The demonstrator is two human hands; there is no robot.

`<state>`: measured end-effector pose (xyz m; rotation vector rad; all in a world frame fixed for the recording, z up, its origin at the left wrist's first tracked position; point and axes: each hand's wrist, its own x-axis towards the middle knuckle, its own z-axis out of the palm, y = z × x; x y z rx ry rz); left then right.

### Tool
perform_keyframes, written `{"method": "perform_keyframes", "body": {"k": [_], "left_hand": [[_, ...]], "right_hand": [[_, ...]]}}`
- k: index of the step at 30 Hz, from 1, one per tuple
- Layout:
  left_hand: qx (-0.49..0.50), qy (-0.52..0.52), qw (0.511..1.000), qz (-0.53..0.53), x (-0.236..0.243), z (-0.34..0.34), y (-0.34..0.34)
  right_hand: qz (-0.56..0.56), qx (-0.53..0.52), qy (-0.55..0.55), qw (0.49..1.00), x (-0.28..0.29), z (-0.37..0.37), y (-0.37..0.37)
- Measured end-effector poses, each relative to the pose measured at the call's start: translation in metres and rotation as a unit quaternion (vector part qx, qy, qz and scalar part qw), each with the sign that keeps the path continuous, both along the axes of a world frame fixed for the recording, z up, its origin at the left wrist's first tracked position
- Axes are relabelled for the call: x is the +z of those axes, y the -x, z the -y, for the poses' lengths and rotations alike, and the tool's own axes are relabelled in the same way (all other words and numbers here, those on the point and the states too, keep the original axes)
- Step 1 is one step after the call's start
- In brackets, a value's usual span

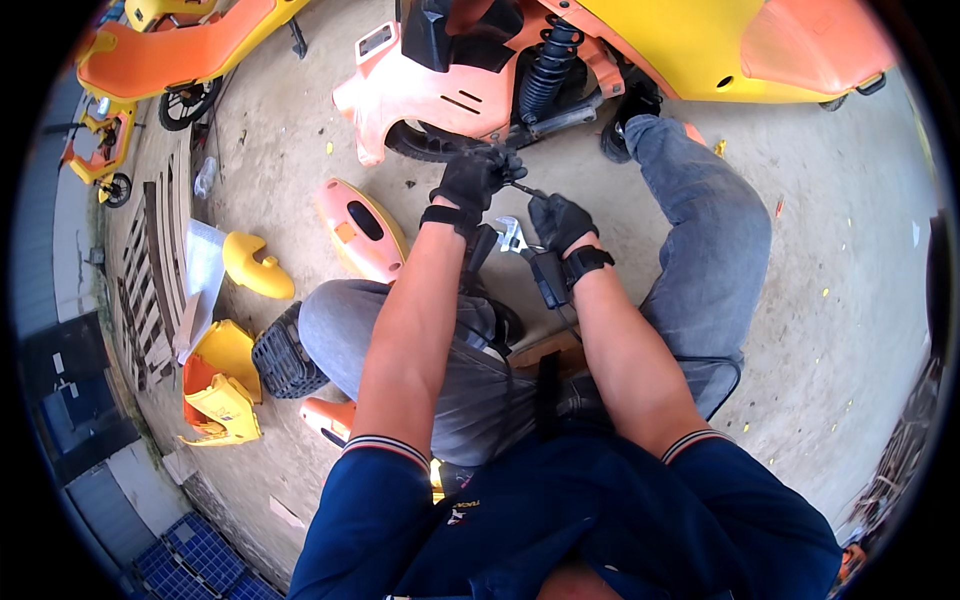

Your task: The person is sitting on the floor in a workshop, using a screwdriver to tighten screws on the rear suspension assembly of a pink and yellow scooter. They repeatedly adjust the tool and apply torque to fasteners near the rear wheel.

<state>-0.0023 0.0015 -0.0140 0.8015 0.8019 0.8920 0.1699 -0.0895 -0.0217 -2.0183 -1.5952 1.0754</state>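
My left hand (475, 178), in a dark glove, is held up in front of the scooter's pink rear fender (436, 108). Its fingers are bent together, and whatever they grip is hidden. A thin dark rod (526, 189) runs between both hands. My right hand (562, 221), also gloved, is closed around the rod's near end. Below the hands, a silver adjustable wrench (512, 236) shows its jaw end beside my right wrist. A small black box (548, 279) with a cable sits by that wrist.
Above the hands is the scooter's black shock absorber (548, 75) and yellow body (680, 45). Left on the concrete lie a pink oval panel (345, 232), a yellow fender (258, 268), a yellow shell (228, 395), a black basket (285, 352) and a wooden pallet (150, 270). Another scooter (180, 60) stands beyond.
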Motion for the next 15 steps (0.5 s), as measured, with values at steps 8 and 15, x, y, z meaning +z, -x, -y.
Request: {"method": "perform_keyframes", "body": {"k": [8,15], "left_hand": [[-0.005,-0.226,0.938,-0.261,-0.04,-0.01,0.008],[-0.026,-0.198,0.978,-0.058,-0.019,-0.003,0.0]], "right_hand": [[-0.199,-0.145,-0.255,0.935,0.082,-0.052,0.017],[-0.376,-0.284,-0.091,0.877,0.012,-0.021,-0.02]]}}
